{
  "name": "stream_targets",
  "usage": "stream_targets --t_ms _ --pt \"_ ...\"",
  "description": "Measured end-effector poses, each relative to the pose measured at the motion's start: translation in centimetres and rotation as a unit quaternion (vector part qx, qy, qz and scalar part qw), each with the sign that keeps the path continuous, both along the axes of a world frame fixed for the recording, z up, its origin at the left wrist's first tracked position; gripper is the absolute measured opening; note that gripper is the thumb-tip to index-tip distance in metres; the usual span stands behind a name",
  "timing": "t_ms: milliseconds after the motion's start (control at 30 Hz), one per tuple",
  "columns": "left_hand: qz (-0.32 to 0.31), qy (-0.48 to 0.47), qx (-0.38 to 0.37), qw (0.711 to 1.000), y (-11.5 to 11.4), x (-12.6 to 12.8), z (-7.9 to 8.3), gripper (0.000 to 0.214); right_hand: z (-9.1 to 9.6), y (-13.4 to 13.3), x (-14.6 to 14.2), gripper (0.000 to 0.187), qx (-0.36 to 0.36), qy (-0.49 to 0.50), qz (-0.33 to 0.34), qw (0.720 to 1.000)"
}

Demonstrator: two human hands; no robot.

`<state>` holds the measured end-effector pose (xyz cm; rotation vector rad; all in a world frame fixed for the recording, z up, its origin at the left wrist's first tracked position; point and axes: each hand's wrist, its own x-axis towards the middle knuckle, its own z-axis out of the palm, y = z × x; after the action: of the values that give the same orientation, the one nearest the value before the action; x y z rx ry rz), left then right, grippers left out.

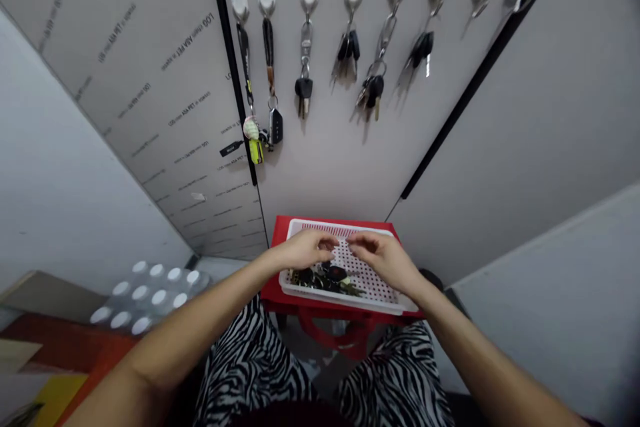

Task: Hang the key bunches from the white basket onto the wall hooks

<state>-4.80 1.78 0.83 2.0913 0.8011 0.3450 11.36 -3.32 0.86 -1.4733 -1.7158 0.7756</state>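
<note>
A white perforated plastic basket stands in front of me, with several keys heaped in its left and front part. Over the basket's left side hovers my left hand, its fingers loosely bent and apart, above the keys. My right hand is over the right side, thumb and fingers curved with a gap between them. The fingertips of both hands face each other without touching. I see nothing held in either hand.
Under the basket is a red surface with red straps. On the panel ahead, key sets hang from white hooks, including a black car key and a key bunch; the two rightmost hooks hold none. White-capped bottles stand at the left.
</note>
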Motion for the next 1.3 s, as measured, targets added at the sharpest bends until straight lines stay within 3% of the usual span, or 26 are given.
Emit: stream_targets --t_ms 100,233,400,567,700,800,933,1033,1300 --pt "-0.017 0.046 0.047 0.998 -1.1 -0.9 -1.4 0.025 -2.3 -0.8 -1.0 0.016 -0.042 -0.018 0.057 0.997" --pt "-0.033 0.070 0.096 0.992 -1.2 -1.3 -1.9 0.026 -3.8 -0.8 -0.7 0.021 -0.089 0.039 0.035 0.995" --pt "-0.096 0.081 0.127 0.984 -0.9 -1.6 -1.6 0.032 -3.8 -0.7 -0.5 0.021 -0.101 0.016 0.070 0.992" --pt "-0.131 0.086 0.131 0.979 -0.9 -1.9 -1.7 0.022 -3.0 -1.1 -1.0 0.018 -0.079 -0.030 0.106 0.991" --pt "-0.103 0.070 0.135 0.983 -0.9 -1.7 -2.0 0.013 -2.8 -1.3 -1.1 0.015 -0.060 -0.056 0.124 0.989" --pt "-0.030 0.028 0.124 0.991 -0.7 -1.2 -1.7 0.011 -2.5 -1.4 -1.2 0.014 -0.047 -0.061 0.133 0.988" --pt "0.071 -0.034 0.024 0.997 -0.3 -0.3 -1.0 0.013 -2.1 -1.2 -1.4 0.016 -0.031 -0.025 0.072 0.997" --pt "0.093 -0.075 -0.051 0.992 0.1 0.3 -0.5 0.014 -1.9 -0.8 -1.6 0.018 -0.022 0.022 0.017 0.999" --pt "0.127 -0.180 -0.129 0.967 0.8 1.6 1.8 0.013 0.2 0.3 -0.8 0.019 0.006 0.093 -0.035 0.995"
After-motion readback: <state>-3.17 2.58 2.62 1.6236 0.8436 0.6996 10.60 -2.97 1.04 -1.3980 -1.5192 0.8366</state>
